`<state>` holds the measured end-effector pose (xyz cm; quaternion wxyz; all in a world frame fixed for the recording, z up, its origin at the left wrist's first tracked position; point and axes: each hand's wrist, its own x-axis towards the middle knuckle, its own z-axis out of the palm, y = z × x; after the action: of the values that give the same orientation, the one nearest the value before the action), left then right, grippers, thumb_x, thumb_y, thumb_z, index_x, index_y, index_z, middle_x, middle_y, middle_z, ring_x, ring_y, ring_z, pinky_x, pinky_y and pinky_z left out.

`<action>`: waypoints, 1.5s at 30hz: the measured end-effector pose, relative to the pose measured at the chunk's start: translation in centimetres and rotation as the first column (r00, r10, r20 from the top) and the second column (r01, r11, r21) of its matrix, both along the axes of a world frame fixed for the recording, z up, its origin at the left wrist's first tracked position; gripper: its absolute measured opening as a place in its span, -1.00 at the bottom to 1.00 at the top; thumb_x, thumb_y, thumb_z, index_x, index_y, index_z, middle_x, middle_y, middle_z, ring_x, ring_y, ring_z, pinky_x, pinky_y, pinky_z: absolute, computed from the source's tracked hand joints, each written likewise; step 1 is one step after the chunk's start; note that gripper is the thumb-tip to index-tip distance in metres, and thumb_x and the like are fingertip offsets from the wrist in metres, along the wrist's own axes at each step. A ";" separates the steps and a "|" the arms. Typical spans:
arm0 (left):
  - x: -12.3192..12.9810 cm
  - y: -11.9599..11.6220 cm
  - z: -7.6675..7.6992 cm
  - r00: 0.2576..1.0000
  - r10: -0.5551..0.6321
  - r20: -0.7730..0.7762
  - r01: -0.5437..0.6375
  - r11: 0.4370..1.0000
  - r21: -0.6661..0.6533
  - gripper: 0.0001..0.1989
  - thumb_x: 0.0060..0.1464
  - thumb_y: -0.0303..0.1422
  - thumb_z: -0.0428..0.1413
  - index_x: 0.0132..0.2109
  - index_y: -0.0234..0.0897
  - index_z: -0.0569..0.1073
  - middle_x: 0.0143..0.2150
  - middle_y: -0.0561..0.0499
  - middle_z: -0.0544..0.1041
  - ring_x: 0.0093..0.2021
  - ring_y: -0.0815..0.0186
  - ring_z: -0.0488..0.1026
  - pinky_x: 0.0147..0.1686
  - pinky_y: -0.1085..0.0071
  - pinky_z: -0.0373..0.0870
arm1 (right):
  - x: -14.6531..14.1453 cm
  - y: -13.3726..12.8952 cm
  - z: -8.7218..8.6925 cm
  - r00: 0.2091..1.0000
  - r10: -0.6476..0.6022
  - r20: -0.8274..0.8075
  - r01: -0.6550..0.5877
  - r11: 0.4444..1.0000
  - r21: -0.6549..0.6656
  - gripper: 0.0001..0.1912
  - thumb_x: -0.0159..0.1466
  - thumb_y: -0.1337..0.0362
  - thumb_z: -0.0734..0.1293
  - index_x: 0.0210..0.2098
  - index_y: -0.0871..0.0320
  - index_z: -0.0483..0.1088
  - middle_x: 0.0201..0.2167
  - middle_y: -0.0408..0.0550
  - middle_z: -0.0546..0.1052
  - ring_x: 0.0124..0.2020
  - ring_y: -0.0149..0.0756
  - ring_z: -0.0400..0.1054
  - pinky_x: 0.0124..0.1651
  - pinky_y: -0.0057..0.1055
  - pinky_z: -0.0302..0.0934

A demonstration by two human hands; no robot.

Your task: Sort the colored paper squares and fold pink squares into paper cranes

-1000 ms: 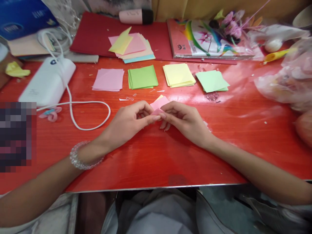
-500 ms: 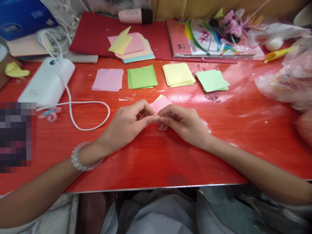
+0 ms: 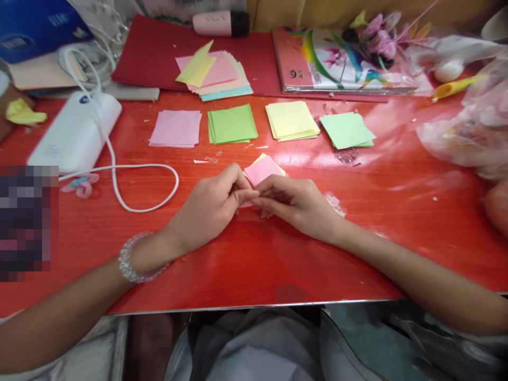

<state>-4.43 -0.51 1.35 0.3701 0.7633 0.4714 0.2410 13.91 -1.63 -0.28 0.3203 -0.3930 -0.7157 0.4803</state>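
Note:
My left hand (image 3: 212, 206) and my right hand (image 3: 304, 206) meet at the fingertips above the red tabletop, both closed in a pinch. Between them is a small piece of pink paper (image 3: 246, 205); only a sliver shows below the left thumb, the rest being covered by fingers. Just beyond the fingertips lies a small pile of square paper with a pink sheet (image 3: 262, 168) on top and yellow edges underneath. Farther back stand four-sided paper stacks in a row: pink (image 3: 175, 128), bright green (image 3: 232, 124), pale yellow (image 3: 291, 120) and mint green (image 3: 347, 130).
At left lie a white power bank (image 3: 75, 132) and its looping cable (image 3: 174, 182). Mixed paper sheets (image 3: 226, 74) rest on a red folder (image 3: 143, 58) at the back. A wrapped paper pack (image 3: 333, 61) and plastic bags (image 3: 464, 127) are at right. Paper scraps (image 3: 334, 203) lie beside my right hand.
My left thumb has bent and drawn back slightly, and a pink sliver now shows beneath it. More of the pink-topped pile is visible. The hands stay together in the same place.

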 end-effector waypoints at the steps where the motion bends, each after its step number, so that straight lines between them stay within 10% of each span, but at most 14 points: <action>1: 0.0 0.0 0.0 1.000 0.013 0.013 -0.012 1.000 -0.015 -0.77 0.15 -0.19 0.05 -0.35 -0.24 0.32 -0.42 0.09 0.48 -0.42 0.39 0.40 -0.35 0.47 0.32 | 0.0 0.0 0.0 1.000 -0.009 -0.001 0.009 1.000 -0.004 -0.92 0.28 0.29 0.26 -0.33 0.18 0.31 -0.50 -0.17 0.46 -0.50 -0.46 0.38 -0.41 -0.51 0.28; 45: -0.2 0.4 -0.4 0.961 0.120 0.251 -0.110 0.993 -0.053 -0.74 0.08 -0.35 0.12 -0.05 -0.18 0.50 -0.25 0.06 0.54 -0.26 0.38 0.47 -0.24 0.51 0.41 | 0.5 1.0 -0.6 0.914 -0.182 -0.363 0.079 0.957 -0.280 -0.82 0.26 0.30 0.29 -0.14 0.17 0.28 -0.52 -0.23 0.47 -0.60 -0.47 0.43 -0.52 -0.55 0.32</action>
<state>-4.67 -0.15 0.96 0.4276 0.6903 0.4682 0.3484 14.40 -0.60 -0.91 0.4318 -0.3768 -0.5420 0.6147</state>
